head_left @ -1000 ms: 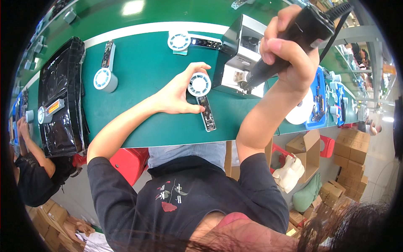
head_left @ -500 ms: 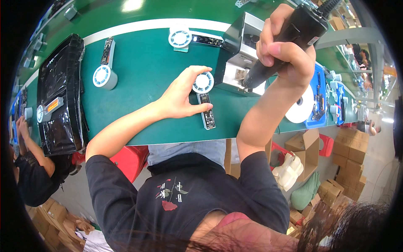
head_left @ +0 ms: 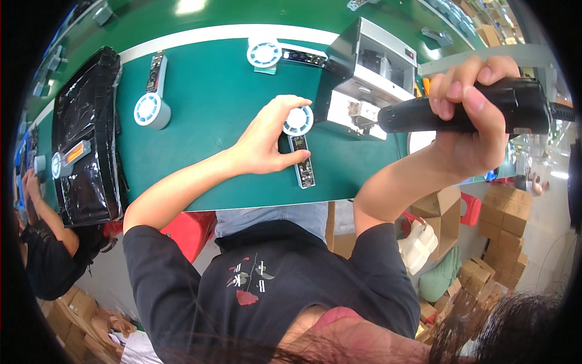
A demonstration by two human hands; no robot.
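Note:
My left hand (head_left: 264, 139) lies on the table with thumb and fingers curled round a small handheld fan (head_left: 297, 121). The fan has a round pale-blue head, and its grey handle is open, with a dark circuit board (head_left: 302, 167) showing and pointing toward me. High on the right, my right hand (head_left: 476, 109) is wrapped round a black electric screwdriver (head_left: 412, 116), held almost level. Its tip points left and sits at the front outlet of a silver and black screw feeder (head_left: 362, 115). The exact contact is too small to make out.
A similar fan (head_left: 151, 110) stands to the left; another (head_left: 264, 54) lies at the back beside the feeder. A black plastic-wrapped package (head_left: 85, 145) with a fan (head_left: 71, 159) on it is at far left. A white disc (head_left: 418, 141) is partly behind my right arm. Cartons (head_left: 503, 212) stand at lower right.
My right hand has swung to the right and slightly down, tipping the screwdriver from steep to nearly level, with its tip still at the feeder. My left hand and the fan have barely moved.

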